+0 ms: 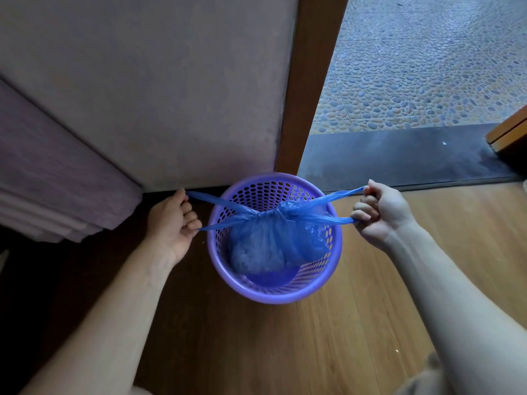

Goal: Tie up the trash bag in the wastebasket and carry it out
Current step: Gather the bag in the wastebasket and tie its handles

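Wastebasket (275, 292): purple, perforated plastic, upright on wood floor (328, 337), just beside wall base (171, 109) and door frame (310, 81). Contents: blue trash bag (268, 243), knotted at top, holding pale bulky contents, body inside basket. Left hand (174, 223) fisted on two bag tails at left; right hand (379, 209) fisted on two tails at right. Hands wide apart, tails taut across rim.

A home, just inside an open doorway.
Wood plank floor (328, 337), plastered wall (142, 81), dark wooden door frame (313, 67), pebble-patterned paving (427, 67) beyond the threshold, and folded purple fabric (42, 181) at left.
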Demonstrator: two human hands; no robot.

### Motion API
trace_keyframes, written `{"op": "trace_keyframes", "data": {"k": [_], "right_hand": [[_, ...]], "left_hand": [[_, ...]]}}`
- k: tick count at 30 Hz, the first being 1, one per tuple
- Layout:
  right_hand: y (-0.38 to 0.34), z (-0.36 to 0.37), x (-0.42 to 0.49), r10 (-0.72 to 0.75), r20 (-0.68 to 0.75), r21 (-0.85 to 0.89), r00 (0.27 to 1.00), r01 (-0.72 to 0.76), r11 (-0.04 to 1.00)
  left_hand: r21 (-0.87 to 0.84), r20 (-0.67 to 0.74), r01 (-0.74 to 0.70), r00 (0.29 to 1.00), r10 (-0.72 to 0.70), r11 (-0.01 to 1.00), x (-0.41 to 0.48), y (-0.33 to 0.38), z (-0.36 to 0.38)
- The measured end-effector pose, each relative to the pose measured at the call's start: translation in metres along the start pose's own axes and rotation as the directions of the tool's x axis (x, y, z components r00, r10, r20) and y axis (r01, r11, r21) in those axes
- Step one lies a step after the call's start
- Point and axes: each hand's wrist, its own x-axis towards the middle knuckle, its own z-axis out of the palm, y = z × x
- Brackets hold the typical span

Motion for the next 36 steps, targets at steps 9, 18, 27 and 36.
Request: {"op": "trace_keyframes", "data": {"k": [9,18,27,36], "right_hand": [[0.055,0.057,-0.046,-0.444,0.430,-0.437,0.786,0.611,0.660],[0.086,0.075,-0.058,-0.523,0.474,-0.547,0.708,0.702,0.456],[0.041,0.118,-0.129,-0.493,0.419,-0.664,0.762,0.628,0.406],[-0.089,0.189,-0.310,-0.477,0.328,-0.761,0.816,0.527,0.378]], "left_hand": [[0.169,0.352,-0.327,0.901,0.253,0.930,-0.052,-0.020,0.039],[0.286,0.305,-0.413,0.895,0.327,0.864,-0.067,-0.032,0.063],[0.389,0.305,-0.423,0.898,0.319,0.819,-0.114,0.027,0.079],[0.405,0.228,-0.352,0.933,0.280,0.844,-0.282,0.186,0.120]]}}
